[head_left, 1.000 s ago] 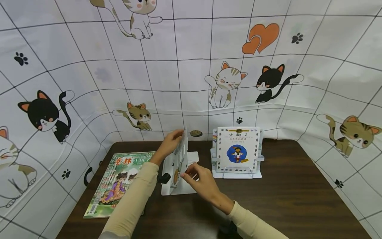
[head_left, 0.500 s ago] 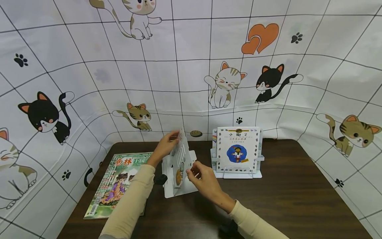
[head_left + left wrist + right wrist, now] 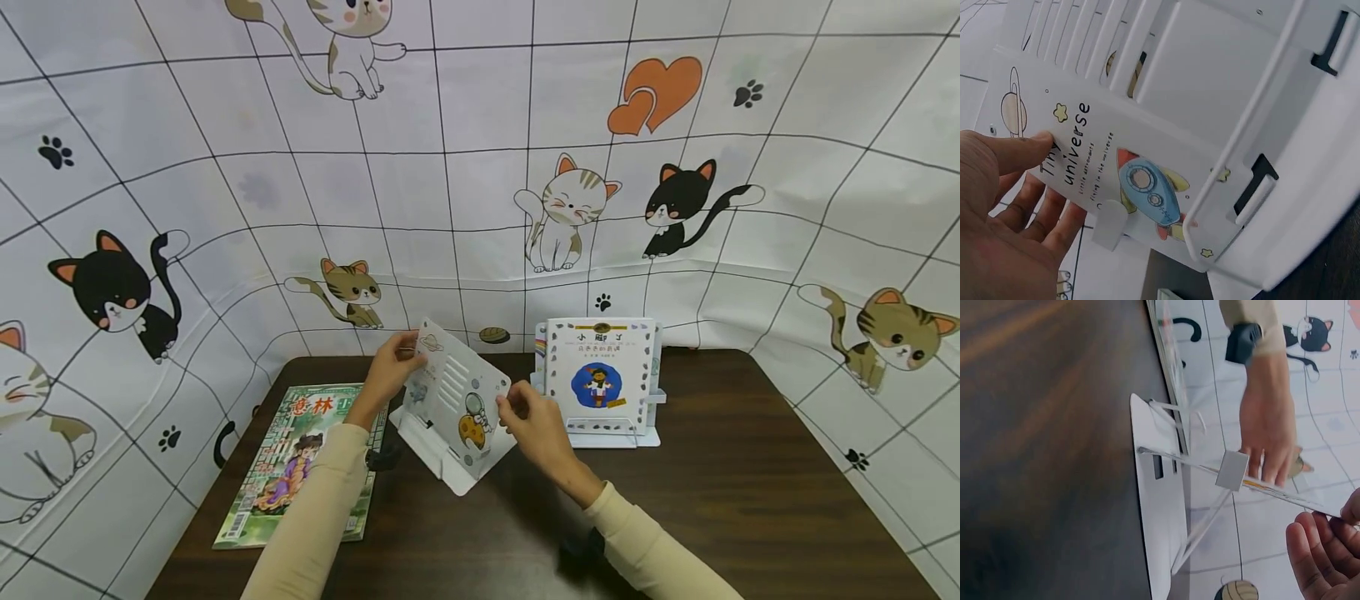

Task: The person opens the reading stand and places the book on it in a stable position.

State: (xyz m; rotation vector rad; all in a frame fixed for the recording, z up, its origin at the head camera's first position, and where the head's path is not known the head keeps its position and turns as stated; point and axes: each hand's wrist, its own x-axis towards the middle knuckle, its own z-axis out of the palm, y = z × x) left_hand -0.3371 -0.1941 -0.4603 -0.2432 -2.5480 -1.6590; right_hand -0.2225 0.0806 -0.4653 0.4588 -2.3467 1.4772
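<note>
A white book stand (image 3: 447,422) with slots, a cartoon astronaut and planets stands tilted back on its base plate (image 3: 459,482), left of the table's middle. My left hand (image 3: 386,377) pinches the panel's upper left edge; in the left wrist view the thumb lies on the front near the "Tiny universe" print and rocket (image 3: 1150,187), with the other fingers behind. My right hand (image 3: 542,427) pinches the panel's right edge between thumb and fingertips. From the side, the right wrist view shows the panel, a prop bar (image 3: 1207,528) and the base (image 3: 1163,534).
To the right, a second white stand (image 3: 647,439) holds a picture book (image 3: 597,348) with a blue circle on its cover. A green illustrated magazine (image 3: 273,467) lies on the left, partly under my left forearm. Behind the dark wooden table (image 3: 720,483) hangs a cat-print cloth (image 3: 480,200).
The stand has turned from nearly edge-on so its panel's printed front shows in the head view. My left hand moved left with it, and my right hand moved slightly right.
</note>
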